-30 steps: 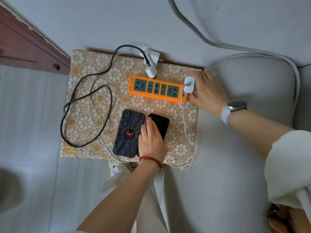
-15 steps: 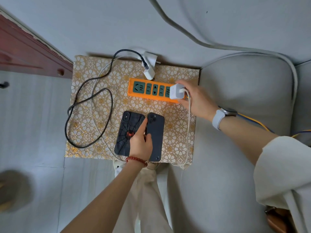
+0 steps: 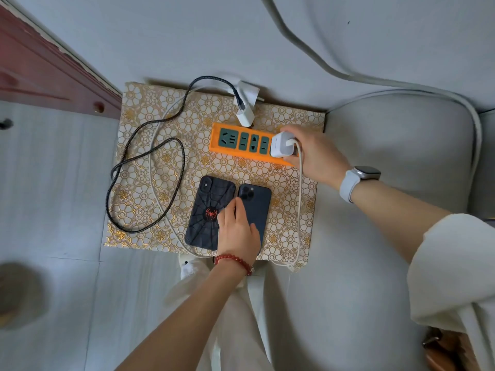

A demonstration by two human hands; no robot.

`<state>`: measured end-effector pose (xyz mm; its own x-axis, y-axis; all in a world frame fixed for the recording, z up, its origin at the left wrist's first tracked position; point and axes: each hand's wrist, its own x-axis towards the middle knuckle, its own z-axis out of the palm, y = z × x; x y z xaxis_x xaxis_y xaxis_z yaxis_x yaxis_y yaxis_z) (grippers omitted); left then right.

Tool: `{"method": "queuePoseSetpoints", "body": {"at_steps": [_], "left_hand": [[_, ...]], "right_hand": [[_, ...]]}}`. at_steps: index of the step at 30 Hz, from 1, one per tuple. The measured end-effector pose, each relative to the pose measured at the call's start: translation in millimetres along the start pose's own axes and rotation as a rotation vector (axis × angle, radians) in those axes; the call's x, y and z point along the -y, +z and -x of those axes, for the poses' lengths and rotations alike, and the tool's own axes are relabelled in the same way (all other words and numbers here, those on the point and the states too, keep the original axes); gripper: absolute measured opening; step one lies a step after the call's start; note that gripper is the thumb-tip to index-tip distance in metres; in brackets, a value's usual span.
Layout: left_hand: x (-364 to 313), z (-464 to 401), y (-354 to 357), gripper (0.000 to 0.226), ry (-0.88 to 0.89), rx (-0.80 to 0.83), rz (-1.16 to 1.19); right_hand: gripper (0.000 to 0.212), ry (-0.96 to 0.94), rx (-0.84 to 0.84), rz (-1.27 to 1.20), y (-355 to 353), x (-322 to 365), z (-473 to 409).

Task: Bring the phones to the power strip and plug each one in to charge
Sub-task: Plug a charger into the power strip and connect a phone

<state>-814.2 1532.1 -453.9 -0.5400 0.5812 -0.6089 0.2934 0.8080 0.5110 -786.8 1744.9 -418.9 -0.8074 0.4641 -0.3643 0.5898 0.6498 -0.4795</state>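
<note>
- A small desk (image 3: 139, 236) with a gold flower cover is seen in the middle, with a grey sofa cushion (image 3: 396, 145) just to its right.
- A long black cable (image 3: 150, 153) is looped on the left part of the desk, and a white cable (image 3: 299, 210) is draped down the right part and along the near edge.
- An orange power strip (image 3: 242, 154) with green sockets is laid on the far right part of the desk.
- Two phones are laid face down, side by side and touching, near the middle of the desk: a spider phone (image 3: 206, 210) on the left and a dark phone (image 3: 258, 207) on the right. Both are placed just near of the power strip.
- The left hand (image 3: 238, 234) is laid flat over the near ends of both phones, with the grip spread and the fingers stretched out.
- The right hand (image 3: 316, 156) is wrapped around a white charger (image 3: 281, 144), which is pinched in its grip at the right end of the power strip.
- A second white charger (image 3: 245, 115) is seen just beyond the far side of the strip, with the black cable plugged into it.
</note>
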Motion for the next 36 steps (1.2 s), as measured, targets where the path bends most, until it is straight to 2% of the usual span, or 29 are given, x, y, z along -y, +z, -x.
{"method": "queuePoseSetpoints", "body": {"at_steps": [4, 9, 14, 17, 23, 29, 33, 36], "left_hand": [[1, -5, -10, 0.057, 0.068, -0.085, -0.164], [18, -21, -20, 0.063, 0.071, -0.068, -0.380], [36, -27, -23, 0.070, 0.114, 0.006, -0.503], [41, -27, -23, 0.072, 0.140, 0.010, -0.539], [44, -28, -21, 0.073, 0.145, 0.012, -0.582], [39, -28, -28, 0.071, 0.125, 0.081, -0.541], [33, -25, -43, 0.059, 0.116, 0.079, -0.357], [34, -14, -54, 0.050, 0.092, 0.017, -0.196]], "right_hand": [[0.056, 0.014, 0.033, 0.071, 1, 6, -7], [0.062, 0.031, 0.188, -0.032, -8, 2, -9], [0.051, 0.096, 0.131, -0.071, -10, 4, -12], [0.046, 0.147, 0.156, -0.124, -14, 0, -20], [0.038, 0.115, 0.162, -0.004, -13, -1, -31], [0.039, 0.151, 0.059, 0.152, -6, 2, -23], [0.045, 0.229, 0.056, -0.140, 1, 3, -15], [0.044, 0.283, -0.103, -0.267, 17, 4, 16]]}}
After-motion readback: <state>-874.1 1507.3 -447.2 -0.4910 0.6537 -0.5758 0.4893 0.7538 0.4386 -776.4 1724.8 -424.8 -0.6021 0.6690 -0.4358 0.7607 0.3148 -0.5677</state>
